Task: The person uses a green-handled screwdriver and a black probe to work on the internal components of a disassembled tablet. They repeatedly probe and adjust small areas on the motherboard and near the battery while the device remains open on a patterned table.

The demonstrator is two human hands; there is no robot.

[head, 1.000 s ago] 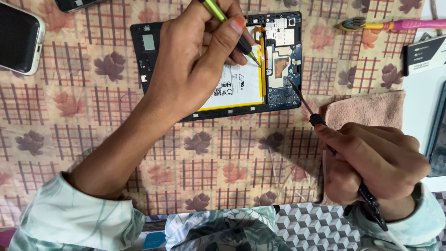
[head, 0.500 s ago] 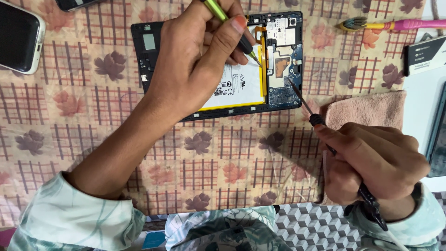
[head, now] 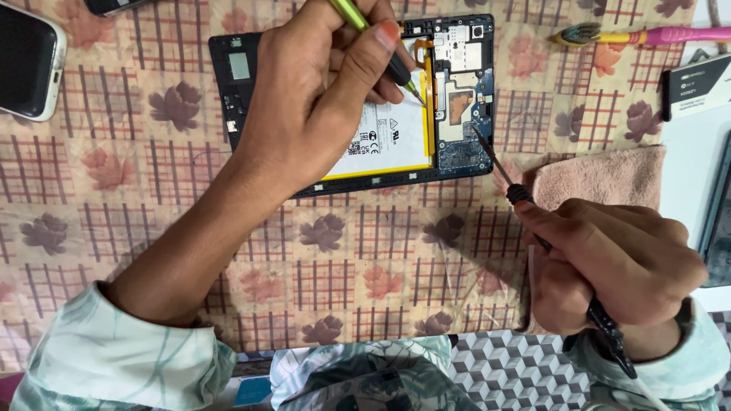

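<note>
Nearest you, your right hand (head: 617, 262) grips a black screwdriver (head: 525, 205), its tip resting on the circuit board of the opened tablet (head: 358, 106) just past the pink cloth (head: 601, 175). Farther out, your left hand (head: 320, 99) pinches a green-handled tool (head: 381, 46) over the tablet's white battery (head: 388, 141). A phone (head: 27, 65) lies far left.

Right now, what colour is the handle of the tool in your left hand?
Yellow-green, with a black collar near the tip; the head view shows the tool in the left hand.
</note>
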